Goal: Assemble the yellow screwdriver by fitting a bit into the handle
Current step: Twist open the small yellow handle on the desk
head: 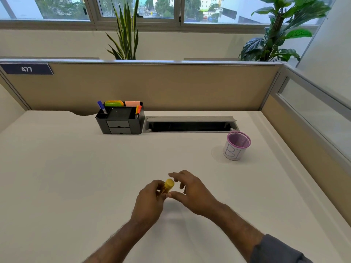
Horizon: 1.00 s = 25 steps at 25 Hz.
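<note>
The yellow screwdriver handle is held above the middle of the desk, its rounded cap end pointing up and away from me. My left hand is shut around its lower part, which is mostly hidden by the fingers. My right hand hovers just to the right of the handle with fingers spread; its thumb tip touches or nearly touches the handle's side. No bit shows in either hand.
A white desk stretches all around. A black desk organiser with pens and sticky notes stands at the back. A cable slot lies beside it. A pink mesh cup sits at the right. Partition walls close the back and right.
</note>
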Available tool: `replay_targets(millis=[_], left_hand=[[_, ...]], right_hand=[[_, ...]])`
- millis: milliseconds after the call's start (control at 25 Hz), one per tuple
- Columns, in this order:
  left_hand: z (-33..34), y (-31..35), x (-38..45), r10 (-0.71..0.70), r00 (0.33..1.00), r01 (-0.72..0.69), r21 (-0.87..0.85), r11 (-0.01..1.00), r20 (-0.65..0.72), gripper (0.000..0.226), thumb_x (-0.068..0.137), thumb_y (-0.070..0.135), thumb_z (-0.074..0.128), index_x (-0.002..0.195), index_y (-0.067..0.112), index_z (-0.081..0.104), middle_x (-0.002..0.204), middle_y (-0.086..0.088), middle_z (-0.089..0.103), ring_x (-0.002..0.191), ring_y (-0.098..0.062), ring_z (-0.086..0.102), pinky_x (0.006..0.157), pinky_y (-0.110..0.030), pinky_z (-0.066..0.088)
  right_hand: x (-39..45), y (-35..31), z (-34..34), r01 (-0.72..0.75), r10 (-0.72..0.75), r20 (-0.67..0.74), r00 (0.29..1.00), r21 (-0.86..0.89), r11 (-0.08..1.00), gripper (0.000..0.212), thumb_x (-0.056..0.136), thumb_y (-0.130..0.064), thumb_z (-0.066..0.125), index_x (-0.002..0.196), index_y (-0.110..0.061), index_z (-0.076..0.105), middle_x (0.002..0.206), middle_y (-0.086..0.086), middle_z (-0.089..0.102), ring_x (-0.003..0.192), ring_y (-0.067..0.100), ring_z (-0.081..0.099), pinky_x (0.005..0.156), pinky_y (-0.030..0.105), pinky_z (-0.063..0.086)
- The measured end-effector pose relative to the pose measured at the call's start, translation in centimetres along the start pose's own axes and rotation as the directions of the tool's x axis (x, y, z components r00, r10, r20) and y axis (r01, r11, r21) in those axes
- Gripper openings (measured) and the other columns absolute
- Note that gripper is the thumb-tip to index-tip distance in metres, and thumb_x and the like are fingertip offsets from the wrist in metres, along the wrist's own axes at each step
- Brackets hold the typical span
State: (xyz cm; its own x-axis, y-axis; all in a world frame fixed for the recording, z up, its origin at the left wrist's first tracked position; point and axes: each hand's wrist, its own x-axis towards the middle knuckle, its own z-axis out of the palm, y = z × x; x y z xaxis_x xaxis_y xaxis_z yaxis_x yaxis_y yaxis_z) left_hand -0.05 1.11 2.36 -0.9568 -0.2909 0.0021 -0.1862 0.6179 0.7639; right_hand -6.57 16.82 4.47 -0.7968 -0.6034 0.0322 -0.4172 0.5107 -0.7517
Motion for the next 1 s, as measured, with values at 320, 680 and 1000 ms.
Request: replay_targets(millis=[320,680,1000], left_hand=[[-0.8,0.5,-0.6,0.210,0.977,-0.211,0.067,0.975,0.028,0.025,0.093,0.015,0.059,0.115,0.026,0.065,0.101,0.009,0.066,0.090,-0.010,0.060,0.077,-0.018,0.048],[-0.3,0.9,-1.2,0.261,0.965,-0.262,0.047,0.964,0.025,0.026,0.093,0.006,0.058,0.108,0.026,0.067,0.097,0.016,0.068,0.086,0.007,0.058,0.076,-0.002,0.041],[-0.1,0.7,-1.3,0.216,0.976,-0.217,0.079,0.973,0.021,0.019,0.093,0.011,0.058,0.104,0.024,0.066,0.089,0.017,0.061,0.078,-0.001,0.057,0.069,-0.003,0.039]], right_hand=[[0.2,-1.5,-0.4,0.015,-0.018,-0.059,0.998,-0.043,0.999,0.025,0.084,-0.032,0.068,0.107,-0.023,0.066,0.086,-0.015,0.057,0.068,-0.002,0.049,0.068,0.015,0.038],[0.1,-2.4,-1.0,0.007,-0.007,0.001,1.000,-0.090,0.996,0.013,0.085,-0.031,0.060,0.087,-0.020,0.067,0.079,-0.003,0.064,0.072,0.010,0.055,0.064,0.027,0.048],[0.0,-2.4,-0.7,-0.012,0.006,-0.079,0.997,-0.072,0.997,0.018,0.079,-0.034,0.064,0.091,-0.020,0.067,0.081,-0.006,0.064,0.070,0.007,0.054,0.065,0.025,0.050]])
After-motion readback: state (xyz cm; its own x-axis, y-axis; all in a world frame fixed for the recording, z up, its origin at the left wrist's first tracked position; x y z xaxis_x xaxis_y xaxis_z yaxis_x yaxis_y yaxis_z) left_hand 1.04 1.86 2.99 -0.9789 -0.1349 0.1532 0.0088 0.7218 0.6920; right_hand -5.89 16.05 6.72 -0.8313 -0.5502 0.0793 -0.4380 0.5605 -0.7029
